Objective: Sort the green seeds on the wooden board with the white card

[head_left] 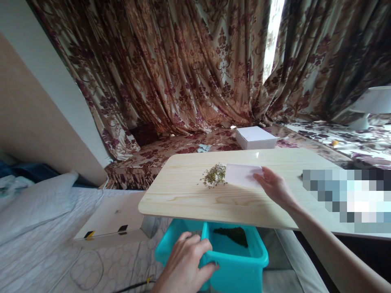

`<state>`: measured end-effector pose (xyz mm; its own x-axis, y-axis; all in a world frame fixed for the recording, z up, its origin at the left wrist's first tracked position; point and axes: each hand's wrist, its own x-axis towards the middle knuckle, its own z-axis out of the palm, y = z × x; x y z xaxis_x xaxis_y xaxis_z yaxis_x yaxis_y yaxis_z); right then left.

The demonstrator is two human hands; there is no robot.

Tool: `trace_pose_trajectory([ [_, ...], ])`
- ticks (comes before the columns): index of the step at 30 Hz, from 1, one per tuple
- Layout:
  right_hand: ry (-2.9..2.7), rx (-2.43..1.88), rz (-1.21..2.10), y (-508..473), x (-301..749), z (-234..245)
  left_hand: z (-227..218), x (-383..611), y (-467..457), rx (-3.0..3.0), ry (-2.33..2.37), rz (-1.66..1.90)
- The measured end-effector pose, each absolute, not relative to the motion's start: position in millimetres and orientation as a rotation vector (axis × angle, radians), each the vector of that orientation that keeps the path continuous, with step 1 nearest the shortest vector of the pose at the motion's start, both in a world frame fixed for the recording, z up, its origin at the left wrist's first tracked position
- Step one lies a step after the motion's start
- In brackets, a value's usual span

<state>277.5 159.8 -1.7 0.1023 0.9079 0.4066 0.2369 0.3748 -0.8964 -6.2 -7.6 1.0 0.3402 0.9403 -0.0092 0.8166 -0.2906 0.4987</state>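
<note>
My right hand (275,188) rests on a pale wooden tabletop (189,199) and holds a flat white card (241,175) by its right edge. The card's left edge touches a small heap of green grains (214,175) lying on the wood. Below the table's front edge my left hand (186,260) grips the near rim of a turquoise plastic bin (241,264). A dark green pile (232,236) lies inside the bin.
A white box (255,137) sits on the patterned cloth behind the table. Flowered curtains (183,61) hang at the back. A flat white carton (113,215) lies on the quilted bed (39,244) at left. A white lamp base (369,106) stands far right.
</note>
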Motion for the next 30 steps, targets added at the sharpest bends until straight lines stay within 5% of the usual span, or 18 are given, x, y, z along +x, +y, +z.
trace_pose_trajectory([
  [30,-1.37,-1.224,0.717,134.4,277.8,23.6,-20.7,-13.9,13.5,2.413,1.552,0.235],
])
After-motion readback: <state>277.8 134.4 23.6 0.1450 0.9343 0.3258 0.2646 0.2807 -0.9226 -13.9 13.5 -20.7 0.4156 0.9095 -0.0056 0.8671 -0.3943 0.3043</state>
